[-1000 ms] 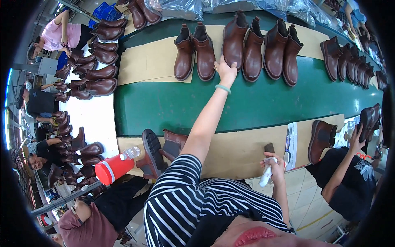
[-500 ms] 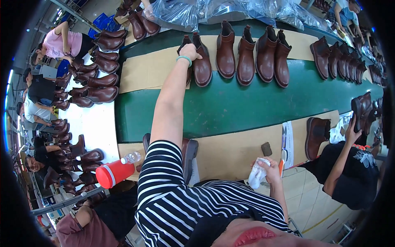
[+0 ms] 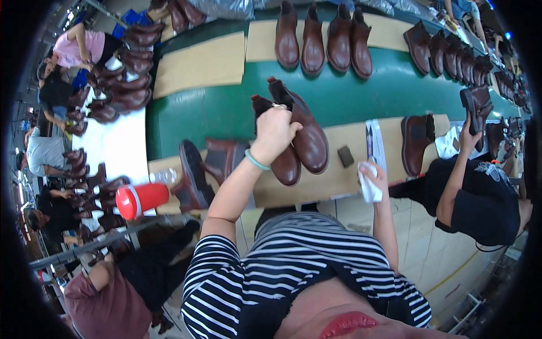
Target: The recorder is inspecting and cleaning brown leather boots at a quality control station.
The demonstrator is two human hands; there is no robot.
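Brown leather ankle boots (image 3: 310, 141), a pair, are slanting over the flat green tabletop (image 3: 197, 110) and tan cardboard sheet (image 3: 333, 185); I'm gripping both by their tops in my left hand (image 3: 275, 133), while my right hand (image 3: 379, 175) is clutching a crumpled white cloth (image 3: 371, 191) near a small dark-brown block (image 3: 345, 156).

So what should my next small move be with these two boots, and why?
Probably lower the held boots onto the near cardboard: your left hand grips both by their tops over it, and your right hand holds a white cloth, so setting them down would likely free the left.
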